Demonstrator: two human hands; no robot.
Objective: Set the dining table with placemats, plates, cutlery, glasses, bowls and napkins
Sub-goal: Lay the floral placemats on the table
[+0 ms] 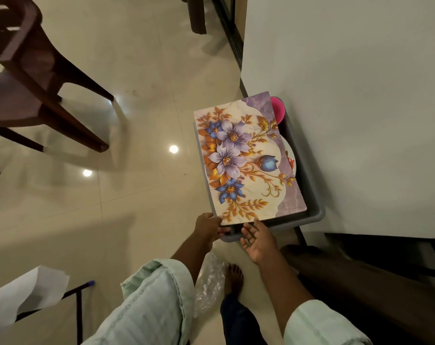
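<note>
Your floral placemat lies flat across the top of a grey bin that stands on the cream tiled floor against the white wall; it covers most of the bin's opening, with its near short edge right at your fingers. Your left hand has that near corner: the thumb lies on top of the mat's edge and the fingers are curled beneath it, so you are pinching the mat there. Your right hand sits just beside it, palm turned up and fingers loosely spread, the fingertips reaching the near edge of the mat from below; whether they actually touch it or only hover close you cannot tell from this angle, and they are not wrapped round anything. Along the mat's far side, toward the wall, a pink bowl peeks out of the bin at the far corner, and the rim of a white plate with a red mark shows a little nearer. Both your sleeves are pale green. Below your hands a crumpled clear plastic wrap lies on the floor next to your bare foot. A dark wooden chair stands well apart at the upper left, and a white sheet of paper lies at the lower left.
</note>
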